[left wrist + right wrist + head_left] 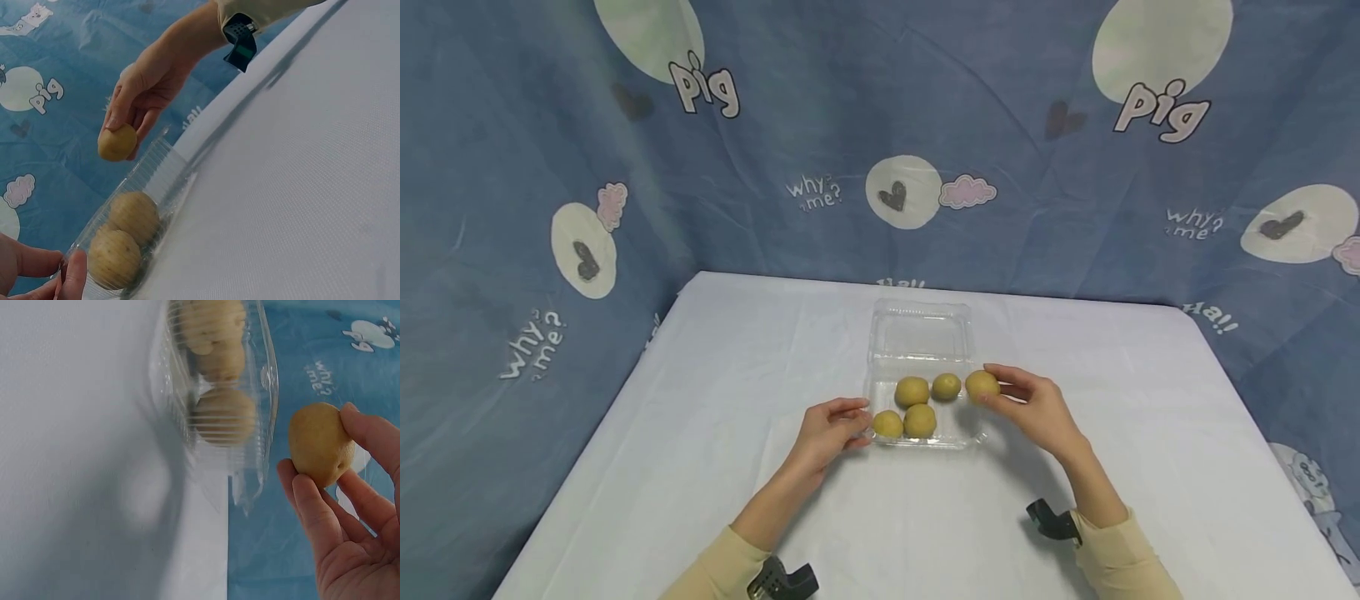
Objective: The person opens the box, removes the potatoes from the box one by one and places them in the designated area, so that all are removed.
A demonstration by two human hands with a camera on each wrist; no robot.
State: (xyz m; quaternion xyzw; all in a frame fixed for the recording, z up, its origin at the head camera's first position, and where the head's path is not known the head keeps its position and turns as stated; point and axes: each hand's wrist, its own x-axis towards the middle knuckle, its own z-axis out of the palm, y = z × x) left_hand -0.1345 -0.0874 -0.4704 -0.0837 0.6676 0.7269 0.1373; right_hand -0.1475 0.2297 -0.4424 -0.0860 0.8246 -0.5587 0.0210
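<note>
With the right hand (pixel 1037 408), I'm holding a potato (pixel 982 387) between thumb and bent fingers, parted just its width, above the right side of the box (pixel 955 427), while the left hand (pixel 829 433), thumb and fingers nearly together, is pinching the left rim and four potatoes (pixel 920 421) are lying inside.

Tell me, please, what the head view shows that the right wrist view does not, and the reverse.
Only the head view: the left hand at the left side of the clear container, and the sleeves.

Only the right wrist view: the right palm and a small pit on the held potato.

Both: the right hand gripping that potato, the container with other potatoes inside, white cloth, blue backdrop.
</note>
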